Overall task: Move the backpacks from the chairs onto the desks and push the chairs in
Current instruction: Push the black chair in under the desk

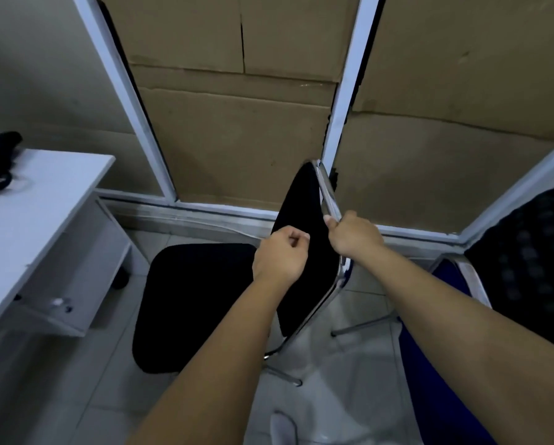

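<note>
While right hand (354,234) grips chair (304,252) — left (280,256) perhaps curled

This looks like a small office or study room. To the left of the hands stands a white desk (34,200) with an open shelf below its top. Under the hands is a black padded chair (192,303) on a chrome tube frame. Beyond the hands, pale metal-framed partition panels (128,91) are backed with brown cardboard (237,123). The floor (343,374) is pale tile.
</note>
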